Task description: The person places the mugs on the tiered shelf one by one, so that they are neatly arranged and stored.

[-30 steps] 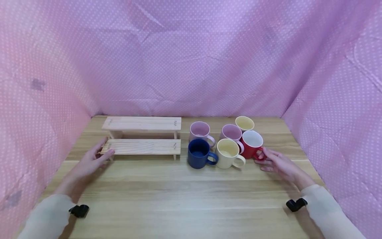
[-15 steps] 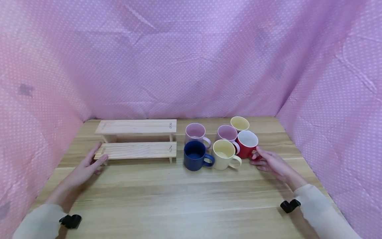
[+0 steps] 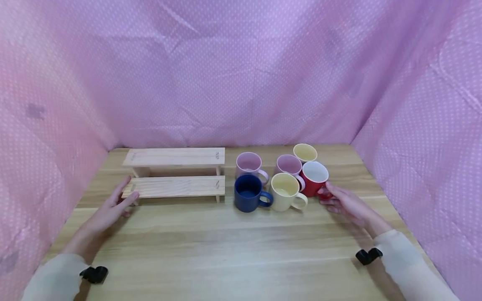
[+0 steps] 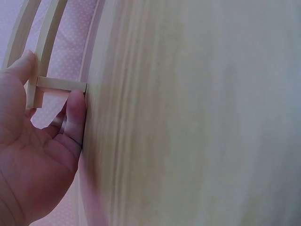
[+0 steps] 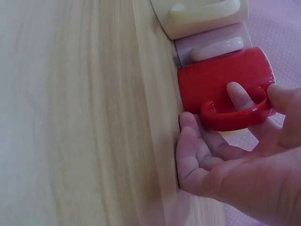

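My left hand (image 3: 107,212) grips the left end of the front low wooden riser (image 3: 175,186), thumb at its front edge and a finger behind. The left wrist view shows the thumb (image 4: 23,68) against the board and other fingertips down by its leg. At the right, my right hand (image 3: 350,207) holds the red mug (image 3: 311,189), white inside, by its handle. In the right wrist view the index finger passes through the red handle (image 5: 230,121), the thumb lies on its upper part, and the remaining fingers rest near the tabletop. The mug stands upright.
A taller riser (image 3: 175,156) stands behind the front one. Left of the red mug are a blue mug (image 3: 246,200), a cream mug (image 3: 280,200) and two pink mugs, (image 3: 244,165) with another pale yellow mug (image 3: 305,152) at the back. Pink dotted cloth (image 3: 226,83) encloses the wooden table.
The head view has shifted slightly. Both hands keep their places on the riser and the red mug, and none of the mugs has visibly moved on the table.
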A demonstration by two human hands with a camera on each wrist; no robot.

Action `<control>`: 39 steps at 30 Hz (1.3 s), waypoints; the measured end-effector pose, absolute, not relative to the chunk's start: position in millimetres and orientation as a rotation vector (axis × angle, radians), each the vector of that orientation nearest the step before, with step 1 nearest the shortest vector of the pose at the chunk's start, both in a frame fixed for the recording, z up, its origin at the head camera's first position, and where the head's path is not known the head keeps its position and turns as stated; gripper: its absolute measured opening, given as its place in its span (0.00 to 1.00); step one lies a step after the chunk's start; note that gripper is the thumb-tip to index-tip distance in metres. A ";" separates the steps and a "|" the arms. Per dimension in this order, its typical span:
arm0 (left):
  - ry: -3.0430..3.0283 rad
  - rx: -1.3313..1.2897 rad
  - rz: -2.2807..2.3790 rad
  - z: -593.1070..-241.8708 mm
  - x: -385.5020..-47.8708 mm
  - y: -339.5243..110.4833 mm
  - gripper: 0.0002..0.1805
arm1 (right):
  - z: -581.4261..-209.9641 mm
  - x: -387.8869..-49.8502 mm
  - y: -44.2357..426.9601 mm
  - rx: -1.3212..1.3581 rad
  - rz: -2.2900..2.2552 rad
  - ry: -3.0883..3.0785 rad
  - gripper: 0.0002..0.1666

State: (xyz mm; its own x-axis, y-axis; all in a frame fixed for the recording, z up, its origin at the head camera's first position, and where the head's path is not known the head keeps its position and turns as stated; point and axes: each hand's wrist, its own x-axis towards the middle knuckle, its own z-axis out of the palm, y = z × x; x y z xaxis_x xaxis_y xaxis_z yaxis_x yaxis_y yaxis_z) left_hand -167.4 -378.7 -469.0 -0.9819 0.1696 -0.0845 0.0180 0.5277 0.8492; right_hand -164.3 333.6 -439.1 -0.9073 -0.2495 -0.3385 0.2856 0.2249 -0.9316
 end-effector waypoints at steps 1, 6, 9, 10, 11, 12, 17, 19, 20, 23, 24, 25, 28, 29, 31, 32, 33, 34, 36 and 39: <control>2.607 0.164 1.447 -468.8 -167.6 -379.4 0.42 | -438.2 -164.8 333.5 0.021 -1.722 2.081 0.33; 2.610 0.156 1.442 -468.6 -169.3 -381.3 0.42 | -435.1 -166.9 334.3 0.009 -1.741 2.008 0.25; 2.595 0.158 1.444 -469.7 -170.8 -380.4 0.42 | -436.3 -166.0 335.9 -0.010 -1.766 1.978 0.24; 2.590 0.155 1.449 -469.0 -171.4 -380.4 0.42 | -436.1 -166.6 335.7 -0.022 -1.780 1.974 0.24; 2.588 0.160 1.457 -468.4 -172.0 -380.3 0.42 | -436.3 -166.9 335.9 -0.045 -1.793 1.971 0.24; 2.583 0.161 1.467 -467.7 -172.6 -380.2 0.42 | -436.4 -166.7 335.9 -0.055 -1.813 1.964 0.24; 2.519 0.204 1.565 -467.3 -175.8 -381.3 0.41 | -434.3 -162.2 336.9 -0.087 -1.901 1.897 0.21; 2.473 0.212 1.610 -467.9 -174.8 -382.9 0.40 | -430.9 -159.9 337.6 -0.090 -1.913 1.878 0.19; 2.452 0.215 1.625 -468.2 -173.9 -384.1 0.40 | -428.3 -159.1 337.9 -0.103 -1.910 1.883 0.19; 2.406 0.209 1.668 -468.7 -170.8 -387.8 0.39 | -416.6 -158.2 337.9 -0.174 -1.929 1.886 0.20; 2.398 0.205 1.677 -468.7 -169.9 -389.1 0.39 | -411.4 -157.9 337.7 -0.203 -1.948 1.885 0.20; 2.394 0.202 1.683 -468.5 -170.4 -389.6 0.39 | -405.2 -157.1 337.9 -0.227 -1.978 1.882 0.20; 2.390 0.186 1.714 -469.4 -172.3 -390.7 0.39 | -386.4 -152.2 339.7 -0.307 -2.097 1.797 0.19; 2.388 0.180 1.728 -470.3 -172.5 -390.8 0.39 | -380.3 -150.0 339.9 -0.337 -2.120 1.776 0.19; 2.389 0.173 1.740 -473.3 -172.0 -391.5 0.39 | -369.7 -146.3 339.8 -0.403 -2.144 1.722 0.20; 2.389 0.164 1.749 -475.2 -171.2 -391.8 0.39 | -365.2 -145.2 338.8 -0.438 -2.138 1.701 0.20; 2.387 0.158 1.758 -477.0 -170.1 -392.1 0.38 | -360.9 -144.4 337.0 -0.469 -2.126 1.687 0.21; 2.385 0.164 1.761 -478.1 -169.5 -392.6 0.38 | -357.3 -143.6 334.3 -0.492 -2.116 1.669 0.21; 2.381 0.172 1.771 -479.6 -168.8 -393.1 0.38 | -351.0 -142.6 327.1 -0.517 -2.105 1.640 0.21; 2.343 0.185 1.839 -478.9 -170.8 -393.7 0.38 | -343.0 -142.3 313.3 -0.524 -2.108 1.565 0.21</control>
State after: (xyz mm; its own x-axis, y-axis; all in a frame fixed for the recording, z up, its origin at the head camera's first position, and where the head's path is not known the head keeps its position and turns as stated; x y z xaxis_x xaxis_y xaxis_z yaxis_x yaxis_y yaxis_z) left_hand -170.8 -393.7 -478.9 -0.9800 0.1934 -0.0468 0.0005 0.2375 0.9714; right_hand -142.3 313.3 -343.0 -0.8217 -0.5691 0.0299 0.1358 -0.2466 -0.9596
